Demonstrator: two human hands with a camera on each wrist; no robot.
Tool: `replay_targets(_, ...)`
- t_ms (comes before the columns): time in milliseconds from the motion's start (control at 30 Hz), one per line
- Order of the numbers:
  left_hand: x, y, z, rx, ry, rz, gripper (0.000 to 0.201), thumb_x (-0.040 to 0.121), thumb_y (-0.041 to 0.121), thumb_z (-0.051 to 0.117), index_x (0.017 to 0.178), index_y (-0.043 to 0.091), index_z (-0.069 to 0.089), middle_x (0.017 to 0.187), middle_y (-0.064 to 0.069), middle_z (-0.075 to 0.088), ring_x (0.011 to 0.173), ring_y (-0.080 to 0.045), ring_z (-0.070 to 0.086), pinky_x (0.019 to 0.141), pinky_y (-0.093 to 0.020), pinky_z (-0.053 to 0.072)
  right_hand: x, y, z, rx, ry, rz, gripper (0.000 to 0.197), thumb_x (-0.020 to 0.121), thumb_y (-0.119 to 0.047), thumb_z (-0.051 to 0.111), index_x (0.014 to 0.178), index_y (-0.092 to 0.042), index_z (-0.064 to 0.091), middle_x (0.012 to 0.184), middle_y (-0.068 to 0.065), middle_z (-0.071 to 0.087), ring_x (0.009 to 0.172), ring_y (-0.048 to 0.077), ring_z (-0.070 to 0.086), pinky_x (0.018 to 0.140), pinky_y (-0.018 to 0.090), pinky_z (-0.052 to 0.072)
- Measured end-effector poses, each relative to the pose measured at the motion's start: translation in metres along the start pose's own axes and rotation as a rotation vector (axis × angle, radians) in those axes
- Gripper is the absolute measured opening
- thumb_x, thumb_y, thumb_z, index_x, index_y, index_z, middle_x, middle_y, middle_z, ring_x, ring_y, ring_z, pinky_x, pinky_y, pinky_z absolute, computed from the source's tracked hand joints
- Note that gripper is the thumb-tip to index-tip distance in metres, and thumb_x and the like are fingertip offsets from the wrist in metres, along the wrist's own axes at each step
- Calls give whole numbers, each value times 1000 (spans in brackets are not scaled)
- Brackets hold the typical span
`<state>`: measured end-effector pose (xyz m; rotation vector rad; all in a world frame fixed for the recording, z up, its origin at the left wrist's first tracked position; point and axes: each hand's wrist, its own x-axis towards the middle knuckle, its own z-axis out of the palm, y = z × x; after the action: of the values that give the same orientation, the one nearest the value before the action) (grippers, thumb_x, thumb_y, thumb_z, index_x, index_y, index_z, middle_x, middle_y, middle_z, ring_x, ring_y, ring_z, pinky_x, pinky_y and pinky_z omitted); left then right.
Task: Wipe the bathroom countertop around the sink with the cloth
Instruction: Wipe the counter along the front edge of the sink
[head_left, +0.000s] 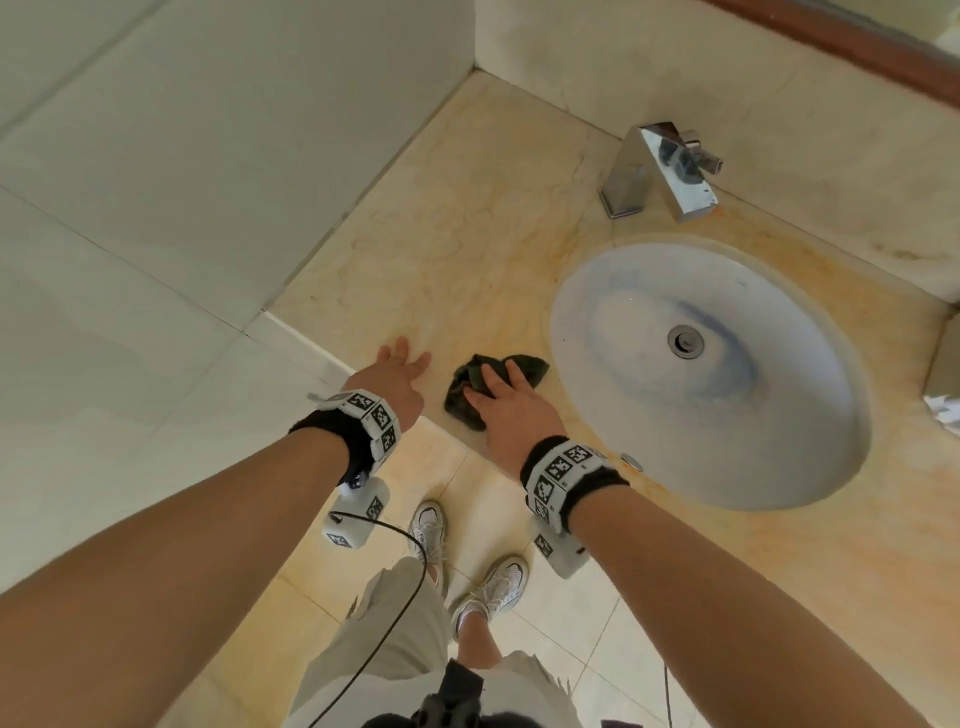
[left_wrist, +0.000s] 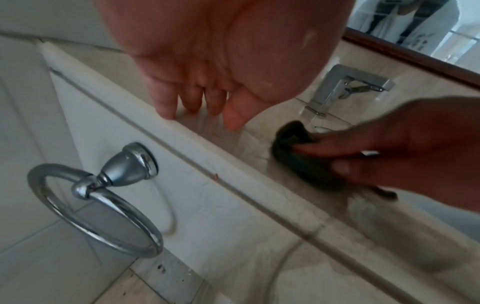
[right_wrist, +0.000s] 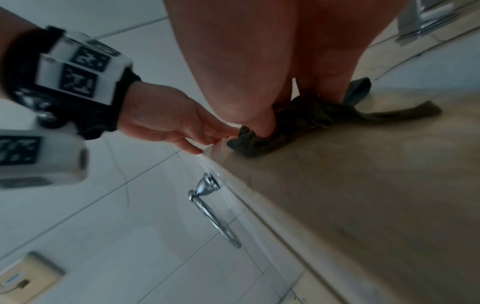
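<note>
A crumpled dark green cloth (head_left: 462, 400) (left_wrist: 298, 164) (right_wrist: 306, 117) lies on the beige marble countertop (head_left: 467, 249), just left of the white oval sink (head_left: 649, 415) and near the counter's front edge. My right hand (head_left: 493, 382) (left_wrist: 337, 158) (right_wrist: 293, 111) presses down on it. Its fingers are spread straight across the top and the thumb is pushed into a fold. My left hand (head_left: 408, 358) (left_wrist: 200, 111) (right_wrist: 205, 142) is a short way left of the cloth. Its straight fingers rest on the counter's front left corner and hold nothing.
A square chrome faucet (head_left: 660, 171) (left_wrist: 337, 88) stands behind the sink. White tiled walls close the counter's left side and a wood-framed mirror (head_left: 857, 47) runs along the back. A chrome towel ring (left_wrist: 103, 205) (right_wrist: 215, 216) hangs below the counter edge.
</note>
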<state>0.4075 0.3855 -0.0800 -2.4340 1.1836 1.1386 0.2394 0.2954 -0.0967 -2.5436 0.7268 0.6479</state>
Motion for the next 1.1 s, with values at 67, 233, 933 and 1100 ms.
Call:
replay_targets(67,-1,1,-7,25,-25,4,74,95,6,34,156,35,3,163,4,-16,151,-19,-7,119,-37,22,19,-10,-13,9,-6,5,59,96,-17,39,151,-35,26,163,-6,2,149,26,-7,112,52,33)
replay_targets(233,-4,-13,-21,-33,23,47,68,94,9,37,153,39,23,163,14,2,149,-15,16,117,-30,27,12,-11,-10,30,3,31,61,94,-16,40,151,-35,27,163,-7,2,149,25,-6,113,49,33)
replay_targets(933,0,-105,-43,186,4,110,87,91,29,52,155,39,-7,161,6,-21,149,-24,-16,119,-58,-4,53,-44,-35,54,25,256,57,99,-17,42,150,-37,26,163,-2,8,149,31,4,115,50,30)
replay_targets(1100,10,-111,-30,180,43,150,87,93,48,54,154,38,-7,161,5,-23,149,-26,-16,120,-54,-1,83,-79,-45,66,32,254,65,95,-12,45,152,-36,24,163,-3,5,149,31,2,112,49,35)
